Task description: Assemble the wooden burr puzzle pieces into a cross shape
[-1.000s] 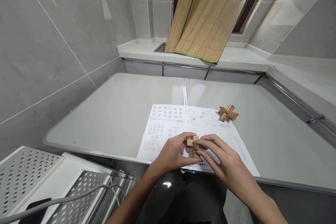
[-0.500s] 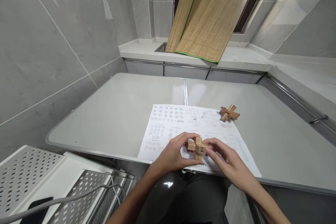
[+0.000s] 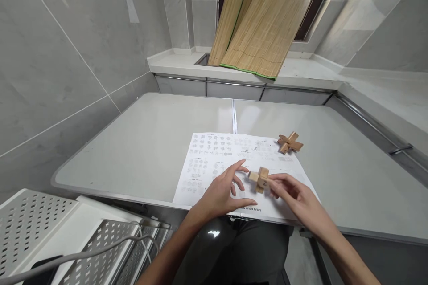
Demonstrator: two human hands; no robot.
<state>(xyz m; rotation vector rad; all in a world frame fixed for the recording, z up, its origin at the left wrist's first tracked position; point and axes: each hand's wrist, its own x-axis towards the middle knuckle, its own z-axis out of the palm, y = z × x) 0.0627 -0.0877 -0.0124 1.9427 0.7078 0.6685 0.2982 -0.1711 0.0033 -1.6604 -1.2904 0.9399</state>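
My right hand (image 3: 294,196) grips a small wooden cross-shaped puzzle (image 3: 259,178) by its right side, just above a printed instruction sheet (image 3: 214,156) on the grey table (image 3: 150,142). A dark mark shows on one block face. My left hand (image 3: 224,191) rests just left of the puzzle with fingers spread, holding nothing. A second wooden cross puzzle (image 3: 289,143) lies at the sheet's far right corner, apart from both hands.
A rolled bamboo mat (image 3: 257,22) leans on the counter behind the table, under a window. A white perforated metal rack (image 3: 50,231) with a cable stands at the lower left. Grey tiled walls close in on the left and right.
My left hand has let go of the puzzle and opened. My right hand has carried the puzzle slightly right and away from me.
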